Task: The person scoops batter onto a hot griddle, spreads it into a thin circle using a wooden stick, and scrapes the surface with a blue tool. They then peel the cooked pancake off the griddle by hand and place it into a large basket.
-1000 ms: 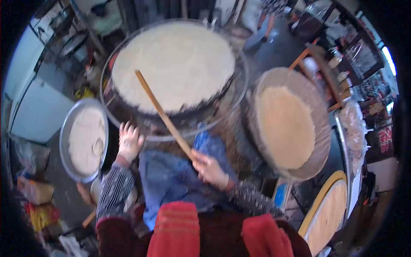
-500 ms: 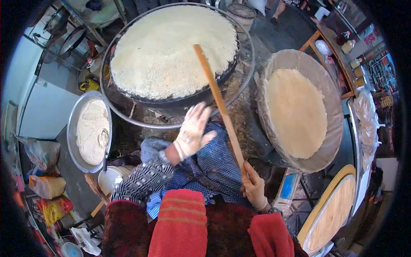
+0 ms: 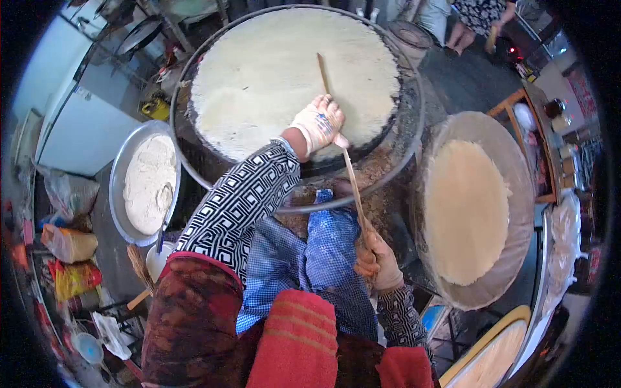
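Note:
A long, flat wooden stick (image 3: pixel 353 181) slants from my lap up over a large round griddle (image 3: pixel 310 163). My left hand (image 3: pixel 317 124), in a pale glove, is closed around the stick partway up, its fingers hiding that stretch. My bare right hand (image 3: pixel 383 260) grips the lower end above my blue checked apron (image 3: pixel 333 239). A thin pale flatbread sheet (image 3: pixel 259 84) covers the griddle almost to its dark edge. The stick's far tip overlaps the middle of this sheet.
A metal ring (image 3: pixel 414 158) surrounds the griddle. On the left stands a basin (image 3: pixel 118 200) of pale batter (image 3: pixel 145 184). To the right, a lined basket (image 3: pixel 521 213) holds round flatbread (image 3: pixel 466 213). Another person (image 3: pixel 482 13) is at the back right.
My left hand has moved forward and right and closed on the stick. The stick reaches farther over the griddle. The view has shifted, and the other person shows more.

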The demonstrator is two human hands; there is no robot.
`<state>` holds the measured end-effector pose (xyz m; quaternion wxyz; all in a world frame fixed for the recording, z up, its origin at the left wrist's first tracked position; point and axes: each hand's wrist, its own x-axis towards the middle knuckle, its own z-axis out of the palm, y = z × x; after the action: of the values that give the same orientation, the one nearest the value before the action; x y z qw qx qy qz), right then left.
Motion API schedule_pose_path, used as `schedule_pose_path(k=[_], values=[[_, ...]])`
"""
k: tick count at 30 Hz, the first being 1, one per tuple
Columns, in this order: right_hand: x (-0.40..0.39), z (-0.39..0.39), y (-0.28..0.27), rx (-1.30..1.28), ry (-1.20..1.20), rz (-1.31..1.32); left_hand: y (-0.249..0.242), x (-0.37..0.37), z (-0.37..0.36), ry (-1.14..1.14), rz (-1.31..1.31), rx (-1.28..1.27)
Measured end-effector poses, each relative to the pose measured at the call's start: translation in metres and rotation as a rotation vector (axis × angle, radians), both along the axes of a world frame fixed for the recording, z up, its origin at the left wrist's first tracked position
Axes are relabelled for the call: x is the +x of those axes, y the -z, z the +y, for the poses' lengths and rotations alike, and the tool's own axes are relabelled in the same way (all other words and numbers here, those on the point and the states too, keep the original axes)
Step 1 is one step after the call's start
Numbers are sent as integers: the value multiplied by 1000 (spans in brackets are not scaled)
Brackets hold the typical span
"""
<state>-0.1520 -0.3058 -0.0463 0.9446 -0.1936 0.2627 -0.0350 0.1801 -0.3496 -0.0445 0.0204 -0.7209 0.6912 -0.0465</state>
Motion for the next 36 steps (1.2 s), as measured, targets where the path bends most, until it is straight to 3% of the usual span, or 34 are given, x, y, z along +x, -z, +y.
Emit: schedule_pose_path(k=[3,9,13,15,17,19,20,21,23,25,26,31,33,35,36], values=[[28,-6,3,37,-120,-60,-4,31,36,-179,8,94],[72,15,7,49,-307,-52,12,80,123,-312,46,-59],[92,41,-3,-189,-384,3,19,100,180,-326,79,-142],[95,54,2,-456,-430,-15,15,98,212,-278,58,-185],[97,63,-9,-521,-432,104,9,83,248,-295,129,-275],[93,65,-12,-864,-468,235,9,67,286,-406,175,-436],[93,63,-2,-1073,-387,156,20,68,305,-411,138,-475],[100,55,9,-1475,-321,86,27,69,318,-416,104,-514],[110,26,3,-1950,-550,284,42,74,330,-425,93,-409],[117,0,2,-2132,-650,491,58,80,331,-307,45,-132],[109,-16,13,-2122,-503,497,60,79,325,-360,46,-26],[46,-130,54,-2152,131,597,43,39,306,-393,18,-23],[33,-173,69,-1781,208,605,44,5,288,-470,76,-80],[61,-109,-23,-1226,255,606,52,-32,271,-462,222,-311],[73,-84,-20,-1248,183,570,57,-49,258,-473,269,-344]])
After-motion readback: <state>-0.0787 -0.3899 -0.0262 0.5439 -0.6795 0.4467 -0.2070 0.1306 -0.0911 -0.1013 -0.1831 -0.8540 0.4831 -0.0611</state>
